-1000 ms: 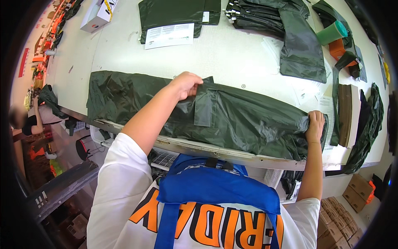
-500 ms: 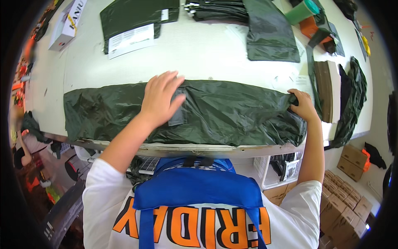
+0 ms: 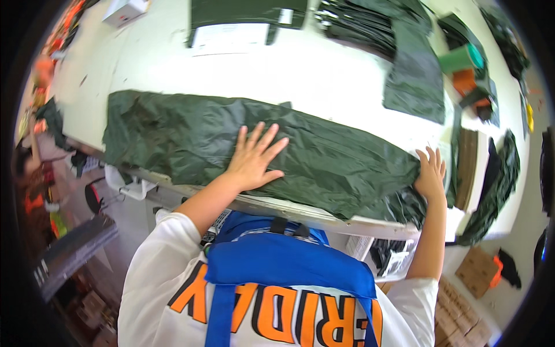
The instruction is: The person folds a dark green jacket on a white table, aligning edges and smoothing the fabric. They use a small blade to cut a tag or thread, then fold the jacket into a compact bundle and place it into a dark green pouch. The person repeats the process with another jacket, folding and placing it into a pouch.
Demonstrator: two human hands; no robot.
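Note:
A long, folded dark green garment of thin, shiny, wrinkled fabric lies along the front edge of the white table. My left hand rests flat on its middle with the fingers spread. At the garment's right end is my right hand, its fingers stretched out and apart beside the fabric's edge. A small dark tab sticks out from under the garment's far edge.
Flat dark green folded pieces with a white paper sheet lie at the back. A stack of dark pieces sits farther right, near a green cylinder and a cardboard stack. A white box stands far left.
My left hand has come down flat onto the garment. The fabric's upper layer now covers the dark strip seen at its middle. My right hand's fingers have loosened from the right end.

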